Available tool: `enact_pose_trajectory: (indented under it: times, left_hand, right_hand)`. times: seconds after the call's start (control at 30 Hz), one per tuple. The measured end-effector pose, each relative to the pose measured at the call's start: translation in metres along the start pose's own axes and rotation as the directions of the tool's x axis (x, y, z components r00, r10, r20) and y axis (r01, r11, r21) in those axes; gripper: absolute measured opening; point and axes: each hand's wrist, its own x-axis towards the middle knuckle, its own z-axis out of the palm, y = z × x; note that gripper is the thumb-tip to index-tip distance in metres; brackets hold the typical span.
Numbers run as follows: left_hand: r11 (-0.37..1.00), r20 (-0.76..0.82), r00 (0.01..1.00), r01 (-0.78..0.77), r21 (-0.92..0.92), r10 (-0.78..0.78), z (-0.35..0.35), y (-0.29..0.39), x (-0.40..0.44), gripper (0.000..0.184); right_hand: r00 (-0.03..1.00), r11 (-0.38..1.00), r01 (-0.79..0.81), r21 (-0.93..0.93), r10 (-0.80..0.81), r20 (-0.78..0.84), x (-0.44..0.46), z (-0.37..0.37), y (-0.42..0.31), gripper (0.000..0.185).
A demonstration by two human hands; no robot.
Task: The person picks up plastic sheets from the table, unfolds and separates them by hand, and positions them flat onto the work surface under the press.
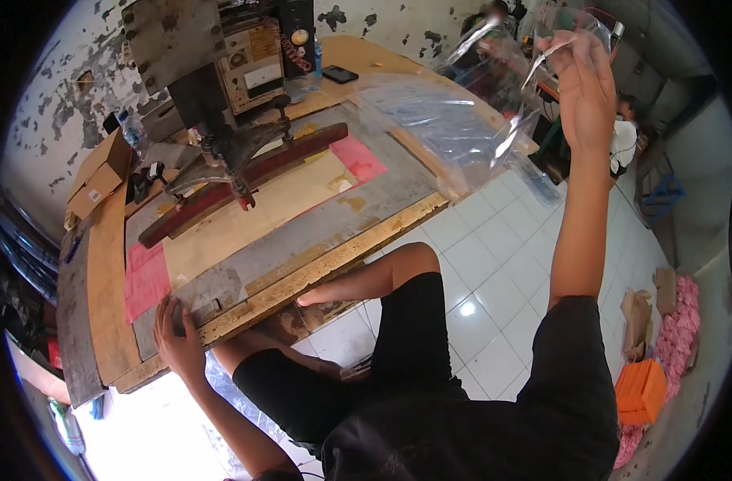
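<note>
My right hand (586, 100) is raised at the upper right, its fingers closed on a clear plastic sheet (494, 136). The sheet hangs in shiny folds and reaches down toward a pile of clear plastic (430, 116) at the table's right end. My left hand (179, 341) lies on the near left edge of the worktable (342, 240), fingers apart and holding nothing. Near its fingertips is the pink end of a flat sheet (145, 276). A tan sheet (213, 244) covers its middle, under the long dark red bar (289, 156) of a press.
The press head (177, 48) stands over the table's far side. A cardboard box (99, 176) sits at the left. A black phone (340, 74) lies at the back. An orange bundle (641, 393) and pink material (677, 333) are on the right-hand floor.
</note>
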Motion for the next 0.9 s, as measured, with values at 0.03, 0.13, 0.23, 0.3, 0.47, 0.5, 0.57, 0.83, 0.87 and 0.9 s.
enact_pose_trajectory:
  times: [0.03,0.13,0.23,0.3,0.47,0.5,0.57,0.83,0.87,0.9]
  left_hand:
    - [1.0,-0.004,1.0,0.007,-0.014,-0.007,-0.001,-0.001,0.0,0.034]
    - [0.97,-0.01,1.0,-0.027,-0.241,0.026,-0.005,0.019,-0.002,0.038]
    - [0.792,0.059,0.981,-0.114,-0.6,0.185,-0.014,0.091,-0.023,0.051]
    - [0.635,0.137,0.917,-0.146,-0.759,0.375,-0.008,0.146,-0.043,0.069]
    - [0.499,0.118,0.81,-0.232,-0.835,0.574,0.004,0.251,-0.064,0.107]
    - [0.47,0.056,0.84,-0.246,-0.848,0.54,0.006,0.259,-0.062,0.111]
    - [0.504,0.071,0.821,-0.277,-0.818,0.566,0.012,0.262,-0.051,0.112]
    - [0.427,0.344,0.775,0.107,-0.898,0.53,-0.001,0.231,-0.049,0.08]
    - [0.254,0.429,0.801,0.35,-0.901,0.418,-0.017,0.231,-0.049,0.075]
    - [0.319,0.45,0.795,0.338,-0.886,0.407,-0.027,0.22,-0.044,0.071]
  right_hand:
    - [1.0,1.0,-0.002,0.006,0.002,-0.002,-0.004,0.007,-0.006,0.025]
    - [0.992,0.979,-0.054,0.197,0.03,0.121,-0.014,0.025,-0.021,0.028]
    - [0.968,0.92,-0.174,0.351,0.094,0.235,-0.019,0.045,-0.03,0.024]
    - [0.953,0.882,-0.224,0.414,0.108,0.283,-0.024,0.071,-0.039,0.022]
    - [0.851,0.661,-0.415,0.625,0.04,0.523,-0.026,0.133,-0.053,0.022]
    - [0.845,0.595,-0.448,0.667,0.038,0.534,-0.028,0.138,-0.053,0.023]
    - [0.847,0.486,-0.456,0.746,-0.02,0.531,-0.026,0.14,-0.051,0.028]
    - [0.981,0.243,-0.194,0.95,0.025,0.194,-0.012,0.099,-0.045,0.038]
    - [0.981,0.235,-0.194,0.952,0.025,0.194,-0.012,0.096,-0.038,0.038]
    - [0.99,0.25,-0.138,0.958,0.066,0.126,-0.013,0.093,-0.027,0.031]
